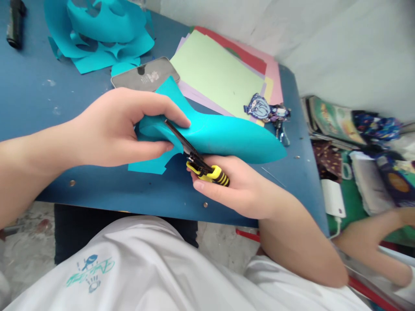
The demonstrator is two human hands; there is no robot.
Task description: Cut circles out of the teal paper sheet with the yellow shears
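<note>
A curled sheet of turquoise paper lies over the blue table in front of me. My left hand grips its left part between thumb and fingers. In my right hand are scissors with black and yellow handles. Their blades point up and left, against the paper between my two hands. A cut piece of the same paper hangs below my left thumb. How far apart the blades are is hard to make out.
A phone lies behind my left hand. Turquoise paper scraps and a black object are at the back left. Coloured sheets and a keychain lie behind the paper. At right, another person's arm rests near a white charger.
</note>
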